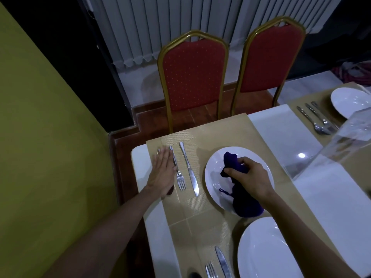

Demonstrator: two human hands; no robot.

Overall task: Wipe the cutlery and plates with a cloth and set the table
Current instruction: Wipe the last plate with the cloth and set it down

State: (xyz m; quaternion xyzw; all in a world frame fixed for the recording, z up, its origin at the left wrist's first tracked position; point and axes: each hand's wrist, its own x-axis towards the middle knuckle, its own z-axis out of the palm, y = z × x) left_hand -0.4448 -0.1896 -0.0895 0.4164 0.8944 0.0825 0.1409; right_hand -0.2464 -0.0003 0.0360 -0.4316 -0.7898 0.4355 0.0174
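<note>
Dim dining room: olive-yellow wall (46,121) at 9 o'clock, pale vertical blinds (160,27) at 12 o'clock, two red padded chairs with gold frames, the nearer chair (192,75) and the second chair (271,59), pushed up to the far edge of a white desk (285,133). Gold woven placemat (202,215) runs along the desk's left side. On it, centre: white plate (215,167), with a dark purple cloth (232,163) bunched on it. Right hand (251,175) over the plate, its grip closed around the cloth's upper part; the cloth's loose end trails toward 5 o'clock past the plate's rim. At 9 o'clock of the plate: knife (189,169), then fork (177,171), lying side by side, apart from each other, tines and blade tip pointing toward the viewer. Left hand (162,173) laid flat, fingers straight and together, palm down on the mat just beside the fork, over a further piece of cutlery that is mostly hidden; grip open, holding nothing. At 6 o'clock: second plate (265,251), second knife (222,261) and second fork (210,270) at the frame's bottom edge. At 2 o'clock: third plate (349,101) with three cutlery pieces (317,121) beside it, and a clear acrylic stand (345,141).
</note>
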